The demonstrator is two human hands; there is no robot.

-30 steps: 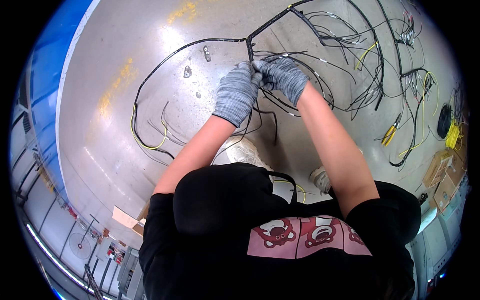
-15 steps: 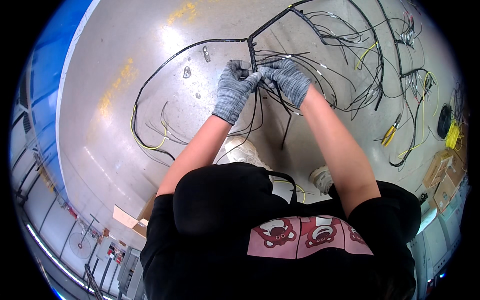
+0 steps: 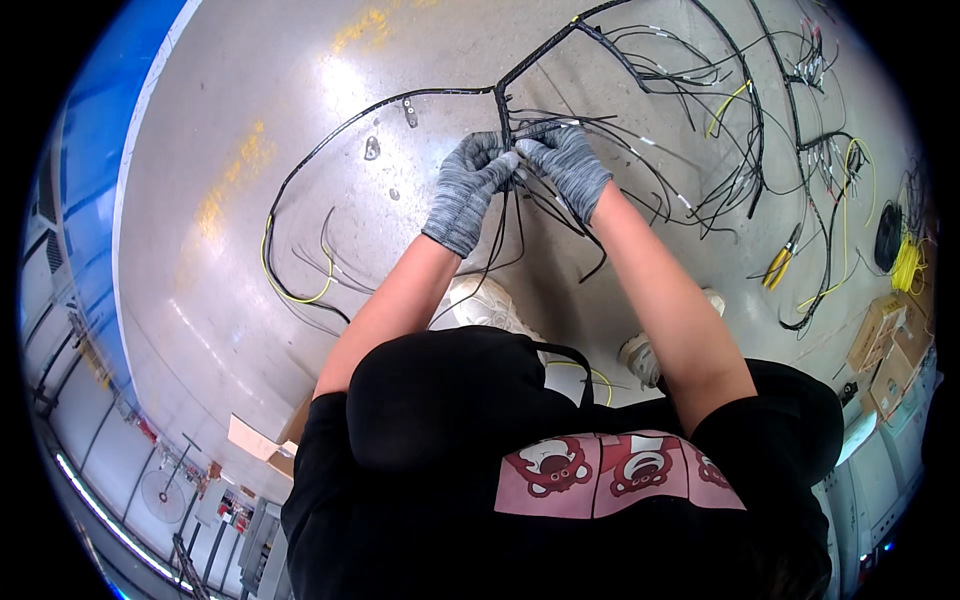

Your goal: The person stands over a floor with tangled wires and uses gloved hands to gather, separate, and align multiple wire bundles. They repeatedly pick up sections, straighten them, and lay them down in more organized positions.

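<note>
My left hand (image 3: pixel 468 190) and right hand (image 3: pixel 568 168) pinch the black wire harness (image 3: pixel 505 100) mid-frame; I judge bundling unfinished, many strands loose.

The scene is seen from a single head-worn fisheye view, aimed steeply down from above and close over the wearer's own shoulders and forearms onto the grey floor (image 3: pixel 250 150), whose straight edges are bent toward the dark rim.
</note>
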